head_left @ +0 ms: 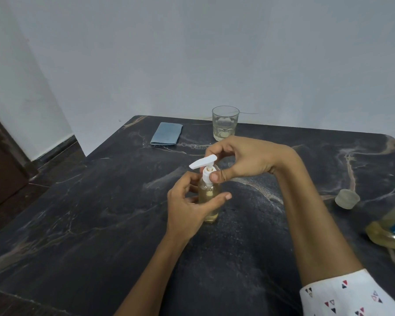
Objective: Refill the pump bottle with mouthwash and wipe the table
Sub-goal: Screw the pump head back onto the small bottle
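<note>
A small clear pump bottle [209,202] with yellowish liquid stands upright in the middle of the dark marble table [100,213]. My left hand [189,206] grips its body from the left. My right hand [240,160] pinches the white pump head [205,166] at its collar, thumb in front and fingers curled behind; the nozzle points left. At the right edge stands a large mouthwash bottle [390,229] with yellowish liquid, partly cut off. Its clear cap [347,199] lies on the table beside it. A folded blue cloth [167,134] lies at the far left of the table.
A drinking glass [225,122] with a little pale liquid at the bottom stands at the far edge, just behind my right hand. A grey wall rises behind the table. A dark door and floor show at the left.
</note>
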The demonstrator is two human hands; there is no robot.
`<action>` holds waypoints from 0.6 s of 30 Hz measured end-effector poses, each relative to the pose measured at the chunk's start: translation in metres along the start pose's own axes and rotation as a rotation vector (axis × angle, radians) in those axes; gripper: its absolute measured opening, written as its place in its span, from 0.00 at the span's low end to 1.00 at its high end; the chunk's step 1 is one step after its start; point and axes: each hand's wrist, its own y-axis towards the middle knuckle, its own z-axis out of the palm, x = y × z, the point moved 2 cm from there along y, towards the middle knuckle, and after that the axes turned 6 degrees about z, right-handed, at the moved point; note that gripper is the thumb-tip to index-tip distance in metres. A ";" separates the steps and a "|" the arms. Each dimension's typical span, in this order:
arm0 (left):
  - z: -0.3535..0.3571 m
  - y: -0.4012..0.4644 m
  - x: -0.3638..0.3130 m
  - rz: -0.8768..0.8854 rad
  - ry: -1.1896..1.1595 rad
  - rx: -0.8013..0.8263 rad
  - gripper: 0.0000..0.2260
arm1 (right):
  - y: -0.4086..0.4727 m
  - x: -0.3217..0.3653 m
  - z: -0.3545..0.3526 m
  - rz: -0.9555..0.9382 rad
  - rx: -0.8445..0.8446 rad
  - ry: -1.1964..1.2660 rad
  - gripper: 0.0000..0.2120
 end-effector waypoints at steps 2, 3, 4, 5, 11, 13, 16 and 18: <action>0.000 0.000 0.000 -0.005 0.007 -0.008 0.19 | 0.001 0.002 0.001 0.005 -0.007 -0.024 0.06; 0.000 0.000 0.000 -0.009 0.011 -0.010 0.19 | 0.001 0.004 0.001 0.015 -0.015 -0.047 0.06; 0.000 0.000 -0.001 -0.012 0.013 -0.011 0.18 | 0.000 0.006 0.001 0.025 -0.026 -0.077 0.05; 0.000 0.000 -0.001 -0.012 0.013 -0.009 0.18 | 0.000 0.007 0.002 0.034 -0.041 -0.104 0.04; 0.000 -0.001 0.000 -0.035 0.006 -0.001 0.18 | -0.011 0.003 0.013 0.076 -0.202 -0.146 0.10; 0.000 -0.002 0.002 -0.038 -0.005 -0.014 0.18 | -0.017 -0.003 0.029 0.067 -0.299 -0.033 0.13; 0.000 -0.005 0.003 -0.016 0.016 -0.029 0.14 | -0.025 -0.014 0.061 0.020 -0.469 0.109 0.16; 0.000 -0.006 0.003 -0.007 0.018 -0.029 0.15 | -0.025 -0.021 0.076 -0.023 -0.565 0.119 0.18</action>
